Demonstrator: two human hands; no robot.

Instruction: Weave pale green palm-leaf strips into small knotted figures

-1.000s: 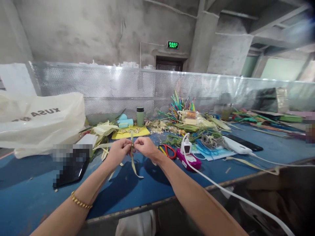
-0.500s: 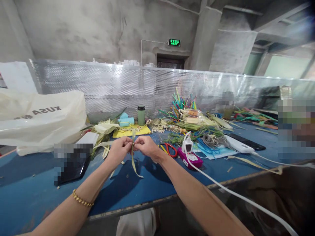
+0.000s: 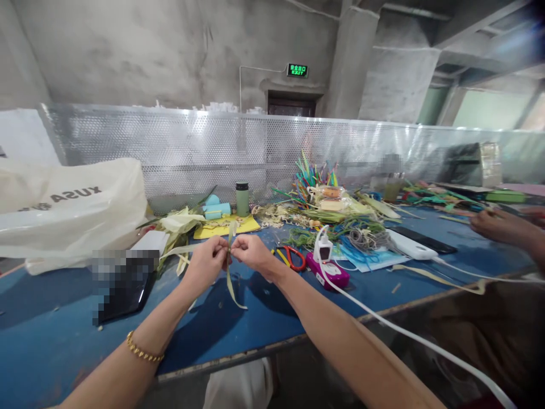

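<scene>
My left hand [image 3: 209, 262] and my right hand [image 3: 252, 253] meet over the middle of the blue table, fingertips pinched close together. Between them is a pale green strip of dried husk [image 3: 230, 287], its upper end standing above the fingers and its lower end curling down toward the table. Both hands are closed on this strip; the spot where they grip it is too small to make out. Another pale strip [image 3: 176, 251] runs from beside my left hand to a pile of husks [image 3: 184, 220]. Red-handled scissors [image 3: 294, 258] lie right of my right hand.
A black phone-like device [image 3: 131, 292] lies left, near a white plastic bag [image 3: 76, 210]. A green bottle [image 3: 242, 200] stands behind on yellow paper [image 3: 204, 232]. A purple power socket [image 3: 327, 272] trails a white cable at right. Another person's hand [image 3: 496, 225] is at far right.
The view has shifted slightly. My hands stay pinched on the strip with barely any movement. The other person's hand at far right now shows clearly.
</scene>
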